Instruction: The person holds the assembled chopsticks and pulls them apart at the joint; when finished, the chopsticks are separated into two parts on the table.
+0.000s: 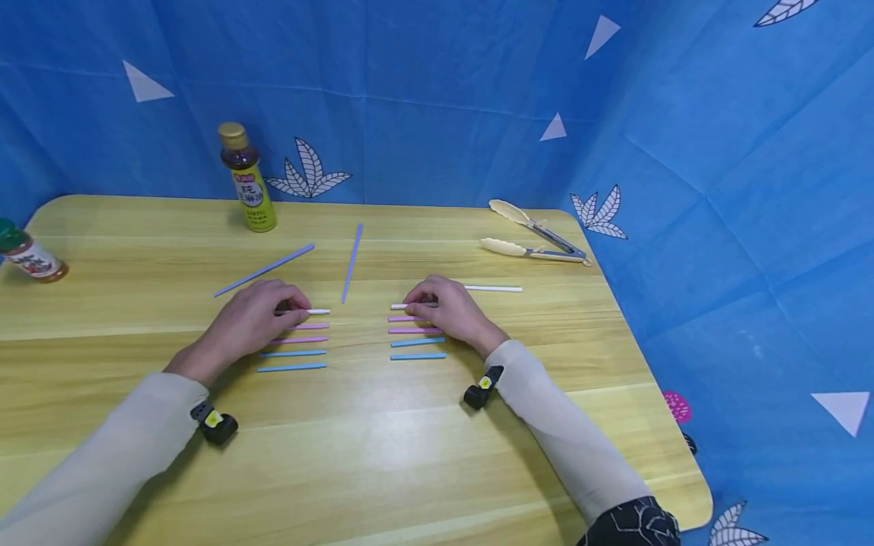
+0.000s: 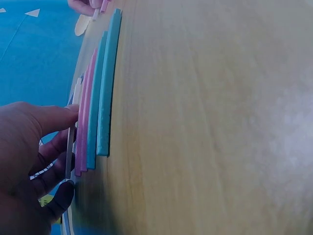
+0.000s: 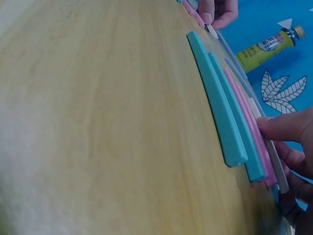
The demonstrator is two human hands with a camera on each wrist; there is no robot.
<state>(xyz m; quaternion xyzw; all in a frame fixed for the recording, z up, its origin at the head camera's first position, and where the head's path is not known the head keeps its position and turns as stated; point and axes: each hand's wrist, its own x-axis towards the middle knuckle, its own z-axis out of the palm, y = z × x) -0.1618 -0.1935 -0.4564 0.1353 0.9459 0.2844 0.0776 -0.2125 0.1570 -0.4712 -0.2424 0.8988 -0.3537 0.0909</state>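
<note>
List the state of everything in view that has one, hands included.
Left hand: pinching a white stick
Right hand: pinching another white stick
Loose white stick: lying flat
Blue sticks: lying in two groups
Pink sticks: lying in two groups
Purple sticks: lying apart
Tongs: lying spread open
Yellow-labelled bottle: upright, capped
Green-capped bottle: capped

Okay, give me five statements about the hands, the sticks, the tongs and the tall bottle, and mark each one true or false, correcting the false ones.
1. The left hand holds a white stick. True.
2. The right hand holds a blue stick. False: it holds a white one.
3. On each side, two pink sticks and two blue sticks lie in a row. True.
4. The tongs are closed. False: their arms are spread apart.
5. The gold-capped bottle stands upright on the table. True.
</note>
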